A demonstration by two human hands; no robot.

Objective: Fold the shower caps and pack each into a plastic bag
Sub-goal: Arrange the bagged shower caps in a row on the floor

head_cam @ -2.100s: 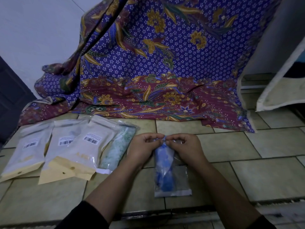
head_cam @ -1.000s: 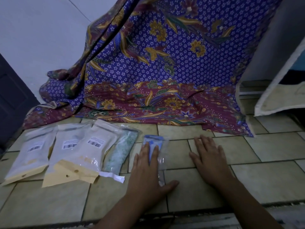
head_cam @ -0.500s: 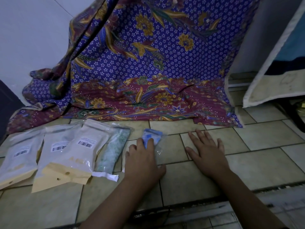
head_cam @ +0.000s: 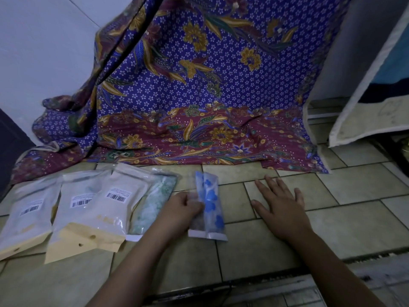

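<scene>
On the tiled floor point(head_cam: 354, 220) in front of the person, a clear plastic bag point(head_cam: 194, 218) lay lengthwise, pointing away from the camera. A folded blue-and-white shower cap point(head_cam: 210, 202) sat inside it, filling the right half. A white strip ran along the bag's near end.

The left hand point(head_cam: 182, 208) was at the bag's left edge, about mid-length. Its fingers were curled, with thumb and fingertips pinching the clear, empty side of the bag. How tight the pinch was could not be told.

The right hand point(head_cam: 281, 210) lay flat on the tiles just right of the bag, palm down. Its fingers were straight and spread, the thumb pointing toward the bag. It held nothing and was apart from the bag. Both forearms were bare and reached in from the bottom edge.

Just beside the left hand, a second clear bag with a green-patterned cap point(head_cam: 155, 200) lay on the floor. Overlapping it and running further left were three pale packs with barcode labels: a near pack point(head_cam: 115, 209), a middle pack point(head_cam: 77, 207) and a far-left pack point(head_cam: 26, 216). Cream flaps showed at their near ends.

Behind everything a purple and maroon batik cloth point(head_cam: 199, 85) hung down and spread onto the floor, its hem just beyond the bag's far end. A white wall point(head_cam: 44, 41) stood at left, and a white-edged panel point(head_cam: 363, 89) leaned at far right.
</scene>
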